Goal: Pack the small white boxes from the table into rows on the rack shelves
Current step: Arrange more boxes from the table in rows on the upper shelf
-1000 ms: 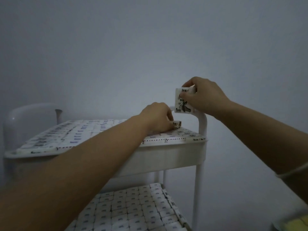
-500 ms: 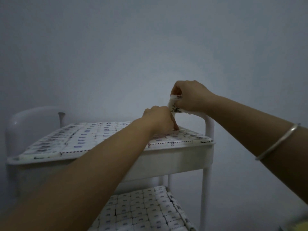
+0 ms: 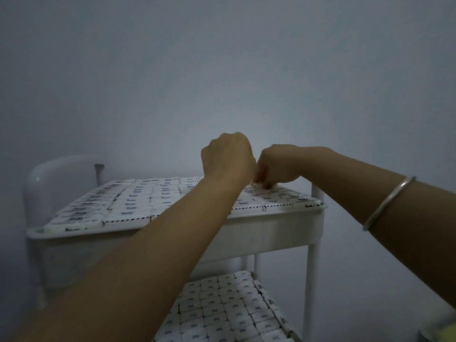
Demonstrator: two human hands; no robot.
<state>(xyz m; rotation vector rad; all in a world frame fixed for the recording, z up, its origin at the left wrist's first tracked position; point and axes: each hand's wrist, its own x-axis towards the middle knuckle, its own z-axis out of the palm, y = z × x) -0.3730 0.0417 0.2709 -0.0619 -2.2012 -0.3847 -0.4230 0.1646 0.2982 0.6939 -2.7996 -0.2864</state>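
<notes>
Right hand (image 3: 278, 166), lowered from above, pinches small white box (image 3: 257, 185) into top shelf's (image 3: 271, 225) far-right corner. Left hand (image 3: 228, 156) curled, contents unseen. Shelf nearly full.

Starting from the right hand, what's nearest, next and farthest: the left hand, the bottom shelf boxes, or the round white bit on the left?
1. left hand, close beside the right hand.
2. bottom shelf boxes, below it.
3. round white bit, at the rack's far left end.

Boxes (image 3: 138, 201) on both rack shelves (image 3: 271, 225)
</notes>
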